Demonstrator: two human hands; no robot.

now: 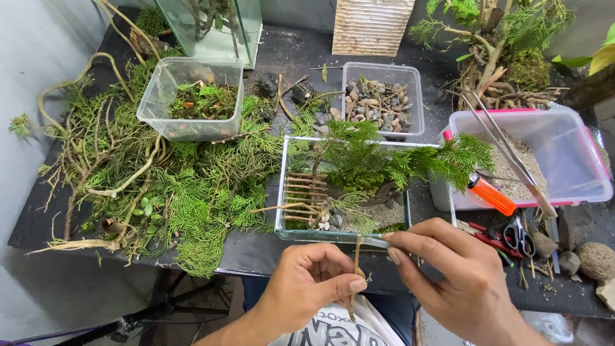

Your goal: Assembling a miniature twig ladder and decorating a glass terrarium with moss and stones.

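A pale grey wall (pixel 38 57) runs down the left edge, and beside it stands a dark table (pixel 256 253) whose top is dusted with soil and grit. A heap of green cuttings and bare roots (pixel 141 186) covers the table's left third. Among them sits a clear plastic tub (pixel 195 96) holding moss and leaves, and behind it a tall glass tank (pixel 214 29) reaches the upper edge. Below the table's front edge, dark stand legs (pixel 154 314) show against the floor.

At the centre stands a shallow glass terrarium (pixel 365 186) with a small stick fence, gravel and leafy sprigs inside. Behind it are 1 clear tub of pebbles (pixel 381 99) and a ribbed pale board (pixel 371 25) leaning at the back.

In front of the terrarium, the left hand (pixel 307 285) pinches a thin twig (pixel 354 275) upright between thumb and forefinger. The right hand (pixel 461 275) holds a small clear tube (pixel 377 240) in its fingertips, its tip touching the top of the twig.

To the right lie an orange-handled cutter (pixel 490 194), long metal tweezers (pixel 512 157), a pink-rimmed tub of sand (pixel 551 154), scissors (pixel 517 236) and 2 stones (pixel 589 259).
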